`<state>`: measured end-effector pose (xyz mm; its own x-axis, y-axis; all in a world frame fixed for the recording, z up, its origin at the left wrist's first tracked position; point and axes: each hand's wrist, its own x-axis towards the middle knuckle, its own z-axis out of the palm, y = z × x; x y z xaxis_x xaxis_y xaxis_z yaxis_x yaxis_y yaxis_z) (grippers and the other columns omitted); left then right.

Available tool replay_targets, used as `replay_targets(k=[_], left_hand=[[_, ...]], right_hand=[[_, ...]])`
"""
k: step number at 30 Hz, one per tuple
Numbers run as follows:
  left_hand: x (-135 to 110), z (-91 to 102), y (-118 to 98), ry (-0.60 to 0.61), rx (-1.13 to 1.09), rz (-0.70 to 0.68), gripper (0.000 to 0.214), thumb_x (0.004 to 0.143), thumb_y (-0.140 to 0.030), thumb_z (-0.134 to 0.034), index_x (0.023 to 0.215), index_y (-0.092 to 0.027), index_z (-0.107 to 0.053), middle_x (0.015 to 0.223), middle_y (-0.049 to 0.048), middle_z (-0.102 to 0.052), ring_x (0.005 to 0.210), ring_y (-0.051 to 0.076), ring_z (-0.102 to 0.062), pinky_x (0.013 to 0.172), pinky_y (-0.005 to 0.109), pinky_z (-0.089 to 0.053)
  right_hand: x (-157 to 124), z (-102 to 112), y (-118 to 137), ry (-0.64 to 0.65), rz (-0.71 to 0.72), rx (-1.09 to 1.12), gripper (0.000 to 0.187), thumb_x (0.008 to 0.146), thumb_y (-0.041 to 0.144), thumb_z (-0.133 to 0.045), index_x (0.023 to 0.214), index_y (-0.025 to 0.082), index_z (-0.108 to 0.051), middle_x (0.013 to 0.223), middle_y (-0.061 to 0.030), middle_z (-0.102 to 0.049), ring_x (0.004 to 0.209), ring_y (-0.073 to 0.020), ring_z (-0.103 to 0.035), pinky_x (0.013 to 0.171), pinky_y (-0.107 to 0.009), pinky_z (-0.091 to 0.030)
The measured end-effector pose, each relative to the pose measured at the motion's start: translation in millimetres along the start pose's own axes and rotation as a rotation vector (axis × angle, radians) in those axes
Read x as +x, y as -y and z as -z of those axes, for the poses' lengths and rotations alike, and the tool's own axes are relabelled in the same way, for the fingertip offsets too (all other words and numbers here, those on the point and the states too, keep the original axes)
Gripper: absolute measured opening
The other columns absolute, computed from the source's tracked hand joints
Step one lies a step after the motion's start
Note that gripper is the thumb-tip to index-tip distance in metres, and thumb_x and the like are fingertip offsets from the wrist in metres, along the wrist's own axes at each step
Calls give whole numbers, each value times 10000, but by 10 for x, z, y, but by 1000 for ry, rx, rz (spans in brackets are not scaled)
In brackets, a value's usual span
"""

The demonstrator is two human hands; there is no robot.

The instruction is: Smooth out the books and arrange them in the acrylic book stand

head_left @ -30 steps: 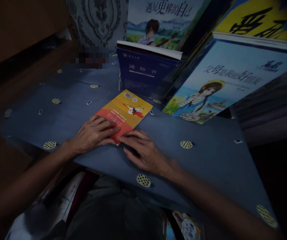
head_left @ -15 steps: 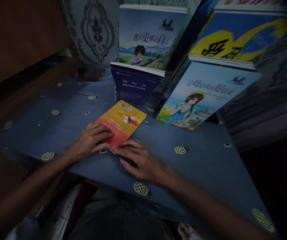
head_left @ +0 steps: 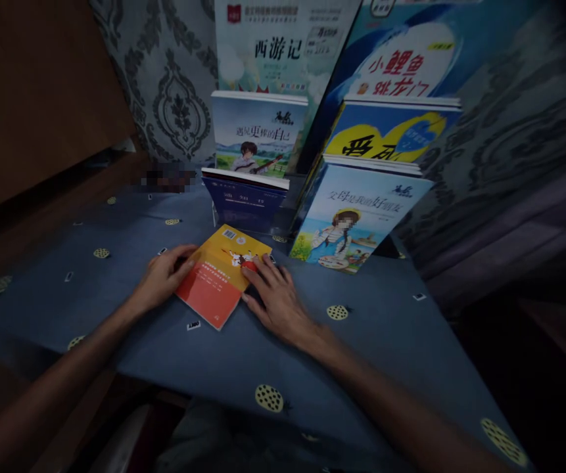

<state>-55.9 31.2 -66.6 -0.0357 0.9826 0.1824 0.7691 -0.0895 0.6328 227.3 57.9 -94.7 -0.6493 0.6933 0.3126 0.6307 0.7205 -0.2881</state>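
A thin book (head_left: pixel 208 286) with a yellow-and-orange back cover and a barcode lies flat on the blue tablecloth. My left hand (head_left: pixel 167 272) grips its left edge, thumb along the cover, with some fingers hidden behind it. On the opposite side, my right hand (head_left: pixel 277 299) rests its outstretched fingers over the edge and the cover's picture. The thumb of that hand lies lower, beside the book's edge. Just behind the book stands a dark blue booklet (head_left: pixel 246 209). A light blue book (head_left: pixel 356 213) with a girl in a yellow hat leans upright to the right.
Farther back, a book with a guitar player (head_left: pixel 258 135), a green book (head_left: pixel 283 52), a yellow-and-blue book (head_left: pixel 381 135) and a large teal book (head_left: pixel 405 52) stand in tiers. Patterned wallpaper (head_left: pixel 181 112) lies behind. A wooden panel (head_left: pixel 41 98) borders the left.
My hands have moved from the book's near end up to its two sides, my right fingers now on the cover. The view has tilted up, showing more of the rear books.
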Motion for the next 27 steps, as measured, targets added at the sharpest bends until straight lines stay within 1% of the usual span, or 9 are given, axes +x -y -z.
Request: replay_targets(k=[3,6,8,10,13,18,21,24,27], left_hand=[[-56,33,13,12,-345,138,599,861,-597,-603,1258,-152,-667,1012,101,-788,870,239,-727,761,345,-571],[-151,38,34,119,-637,225,591,804,-559,-731,1226,-150,-667,943,92,-784,804,214,-731,708,314,-582],[-212,33,61,211,-702,196,504,823,-495,-754,1191,-157,-692,939,92,-781,833,204,-733,747,309,-589],[-254,33,96,280,-682,112,418,871,-428,-727,1199,-170,-705,1002,97,-778,908,200,-732,822,316,-592],[-272,60,129,335,-483,-105,364,943,-329,-635,1279,-198,-683,1181,107,-734,1041,203,-711,907,335,-588],[-204,189,8,300,278,-583,414,1017,-218,-486,1410,-269,-609,1412,122,-607,1292,258,-593,1052,413,-525],[-117,265,-123,367,606,-836,470,1014,-147,-458,1454,-278,-558,1485,115,-582,1388,292,-531,1102,450,-480],[-23,273,-217,438,757,-1057,498,986,-70,-436,1413,-279,-582,1495,89,-595,1421,280,-522,1116,429,-469],[60,239,-248,417,777,-1223,550,954,-40,-443,1418,-307,-573,1496,63,-604,1421,279,-534,1105,425,-488]], right_hand=[[-14,41,-12,29,-5,6,465,1038,377,-501,1450,176,-576,1563,-204,-509,1517,-399,-376,1143,-664,-409],[-23,77,-42,55,-15,12,467,1044,378,-483,1467,197,-566,1578,-178,-496,1525,-368,-368,1167,-627,-394],[-25,85,-67,55,-17,19,470,1040,395,-491,1465,211,-569,1574,-164,-501,1521,-355,-375,1174,-608,-389],[-25,79,-88,45,-13,28,473,1038,424,-498,1454,216,-581,1563,-162,-510,1514,-353,-382,1175,-602,-385],[-26,58,-110,35,-8,38,490,1035,461,-499,1447,212,-589,1558,-166,-513,1512,-361,-381,1171,-612,-380],[-22,48,-132,38,-2,43,503,1022,468,-534,1451,211,-586,1557,-171,-509,1513,-361,-379,1169,-603,-386],[-14,63,-129,46,0,54,514,1018,473,-545,1455,206,-584,1555,-174,-509,1512,-362,-377,1177,-595,-382],[-8,75,-111,52,-7,67,522,1017,481,-547,1460,207,-577,1554,-168,-512,1519,-352,-367,1193,-586,-367],[-10,82,-96,55,-22,70,518,1007,476,-568,1452,212,-582,1563,-160,-506,1527,-345,-358,1197,-586,-361]])
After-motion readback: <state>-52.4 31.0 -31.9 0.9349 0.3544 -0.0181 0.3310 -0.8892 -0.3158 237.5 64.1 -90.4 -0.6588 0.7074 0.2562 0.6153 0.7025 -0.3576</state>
